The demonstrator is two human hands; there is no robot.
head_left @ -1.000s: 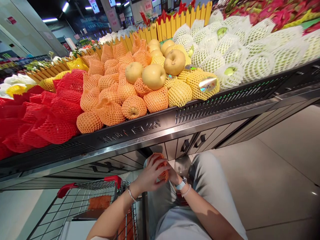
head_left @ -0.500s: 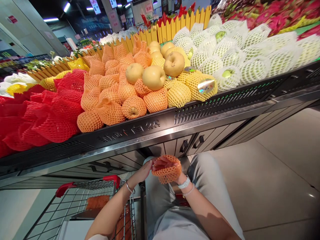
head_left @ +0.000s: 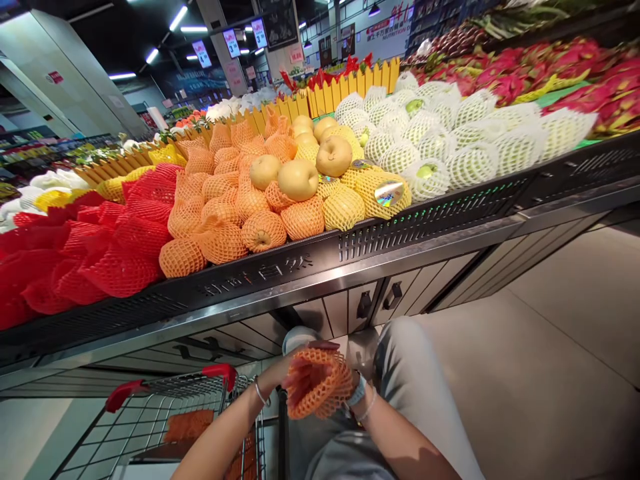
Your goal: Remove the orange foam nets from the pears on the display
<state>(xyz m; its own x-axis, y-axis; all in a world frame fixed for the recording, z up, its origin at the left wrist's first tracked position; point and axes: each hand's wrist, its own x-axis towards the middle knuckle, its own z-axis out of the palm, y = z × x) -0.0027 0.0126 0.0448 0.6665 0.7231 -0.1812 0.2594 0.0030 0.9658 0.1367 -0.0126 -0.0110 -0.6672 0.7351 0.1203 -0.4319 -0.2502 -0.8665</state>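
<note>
An orange foam fruit net [head_left: 320, 387] is held between my hands above my lap, its wide mouth facing up. My left hand [head_left: 290, 369] grips the net at its left side, with the fingers partly covered by the mesh. From the right, my right hand [head_left: 345, 387] is in or behind the net and supports it; the mesh hides most of its fingers. No fruit shows inside the net. On the display ahead, several bare yellow-brown pears [head_left: 299, 180] rest on fruit wrapped in orange foam nets [head_left: 263, 231].
The display's black front ledge [head_left: 240, 270] runs across in front of my knees. Left of me stands a shopping cart [head_left: 165, 380] with orange netting inside. Red-wrapped fruit [head_left: 125, 260], white-netted fruit [head_left: 425, 172] and dragon fruit [head_left: 540, 73] fill other sections.
My hands and the net have come slightly lower and closer to my body. The net's mouth has tilted and opened toward the left. The view has tipped up a little.
</note>
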